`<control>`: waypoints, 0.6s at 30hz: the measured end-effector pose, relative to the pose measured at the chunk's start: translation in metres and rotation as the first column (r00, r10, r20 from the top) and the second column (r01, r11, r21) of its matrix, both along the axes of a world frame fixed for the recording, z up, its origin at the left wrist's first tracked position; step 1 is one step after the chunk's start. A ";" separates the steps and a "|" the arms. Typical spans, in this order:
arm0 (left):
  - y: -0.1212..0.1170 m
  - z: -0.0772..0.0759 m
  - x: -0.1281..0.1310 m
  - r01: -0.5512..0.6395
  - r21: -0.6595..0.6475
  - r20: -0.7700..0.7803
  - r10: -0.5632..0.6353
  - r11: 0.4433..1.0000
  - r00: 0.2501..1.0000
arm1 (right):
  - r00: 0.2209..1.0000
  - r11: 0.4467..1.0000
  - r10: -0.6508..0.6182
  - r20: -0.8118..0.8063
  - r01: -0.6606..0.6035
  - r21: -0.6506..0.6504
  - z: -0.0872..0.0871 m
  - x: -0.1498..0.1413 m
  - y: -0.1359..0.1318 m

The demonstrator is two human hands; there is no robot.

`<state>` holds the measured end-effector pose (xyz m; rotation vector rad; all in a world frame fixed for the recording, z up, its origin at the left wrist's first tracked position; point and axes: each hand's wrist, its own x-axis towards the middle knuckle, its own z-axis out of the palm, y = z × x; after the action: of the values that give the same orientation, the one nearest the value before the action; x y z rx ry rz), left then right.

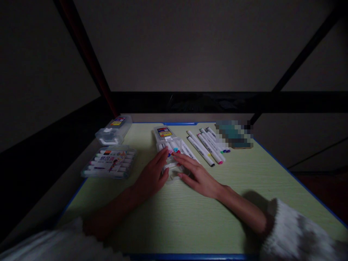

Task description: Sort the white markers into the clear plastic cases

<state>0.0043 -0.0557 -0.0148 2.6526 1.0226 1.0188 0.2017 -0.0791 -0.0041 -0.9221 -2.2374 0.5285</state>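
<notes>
In the middle of the table lies a clear plastic marker case [160,132], its lid [174,173] folded down toward me. White markers lie inside it, with pink, blue and red ends [176,149] facing me. My left hand [152,172] is at the case's left side, fingers stretched forward and touching near the marker ends, thumb apart beside the lid. From the right, my right hand [202,177] reaches over with fingers extended to the marker ends, its thumb apart by the lid. Neither hand visibly grasps anything; the fingers partly cover the marker ends and lid.
Several loose white markers [209,145] lie right of the case. On the left are a filled marker pack [111,163] and another clear case [116,127] behind it. A partly pixelated phone-like object [235,134] lies back right. Blue edging [299,180] borders the pale green table [185,224].
</notes>
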 end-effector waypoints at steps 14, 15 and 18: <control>-0.001 0.002 0.001 0.000 -0.003 0.024 0.000 1.000 1.000 | 0.999 1.000 0.003 0.032 -0.004 0.022 -0.001 0.001 0.001; -0.002 0.003 0.002 0.001 -0.005 0.028 -0.001 1.000 1.000 | 0.999 1.000 0.001 0.036 -0.002 0.024 -0.001 0.001 0.001; -0.002 0.005 0.002 0.006 -0.009 0.044 -0.005 1.000 0.999 | 0.999 0.999 -0.005 0.051 0.002 0.045 -0.001 0.002 0.000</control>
<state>0.0063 -0.0581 -0.0097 2.6122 1.0082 1.0635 0.2033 -0.0788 -0.0047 -0.9255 -2.2835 0.4557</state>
